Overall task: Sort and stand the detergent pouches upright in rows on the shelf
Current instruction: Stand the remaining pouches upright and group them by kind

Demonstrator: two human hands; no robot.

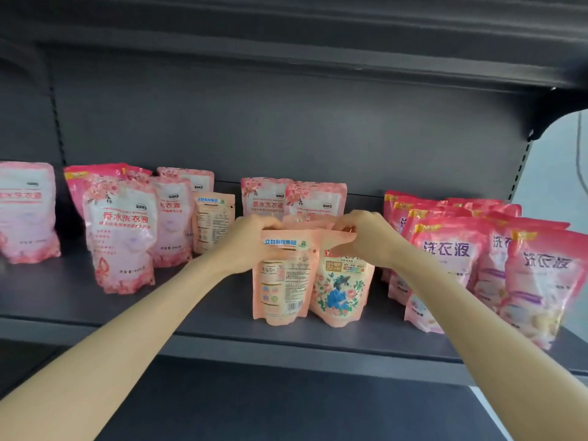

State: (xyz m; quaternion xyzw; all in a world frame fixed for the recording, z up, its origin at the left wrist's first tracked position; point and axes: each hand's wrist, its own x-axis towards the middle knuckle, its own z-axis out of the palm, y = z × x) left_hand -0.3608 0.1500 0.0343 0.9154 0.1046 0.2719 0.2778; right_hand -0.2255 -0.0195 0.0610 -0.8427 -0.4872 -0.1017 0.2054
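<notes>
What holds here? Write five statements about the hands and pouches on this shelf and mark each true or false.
1. The left hand grips the top of the left peach pouch, and the right hand grips the top of the right peach pouch. True.
2. The left peach pouch shows its barcode side. True.
3. Both held pouches lie flat on the shelf. False: they stand upright, side by side.
4. The deep pink pouches stand at the shelf's left end. False: they stand at its right end.
5. A third peach pouch stands further back on the left. True.
</notes>
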